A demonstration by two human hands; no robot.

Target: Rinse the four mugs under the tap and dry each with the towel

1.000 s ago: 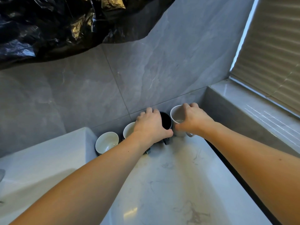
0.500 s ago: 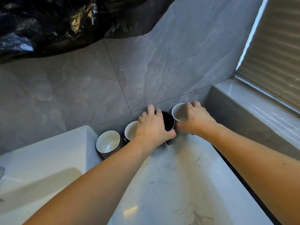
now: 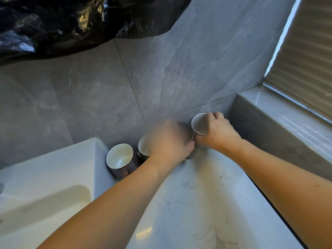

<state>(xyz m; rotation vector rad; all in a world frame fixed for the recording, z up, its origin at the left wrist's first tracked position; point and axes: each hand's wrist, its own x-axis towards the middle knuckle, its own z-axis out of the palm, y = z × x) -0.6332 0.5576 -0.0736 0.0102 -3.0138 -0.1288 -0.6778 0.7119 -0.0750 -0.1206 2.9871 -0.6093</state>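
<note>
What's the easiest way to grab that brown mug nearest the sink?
By its handle, coming from the near side. The brown mug stands upright with the handle turned toward the person, while the sink wall and a neighbouring mug crowd its sides.

Two bare forearms reach into sight from the near edge, with no sleeve anywhere along either. Neither wrist carries a watch, band or bracelet, and no ring shows on any finger that can be made out. The left hand (image 3: 168, 141) is smeared by blur, so its fingers and nails cannot be read. The right hand (image 3: 218, 131) is sharper: short fingers, rounded knuckles, nothing worn. One small dark spot marks the right forearm low down near the frame's edge.
</note>
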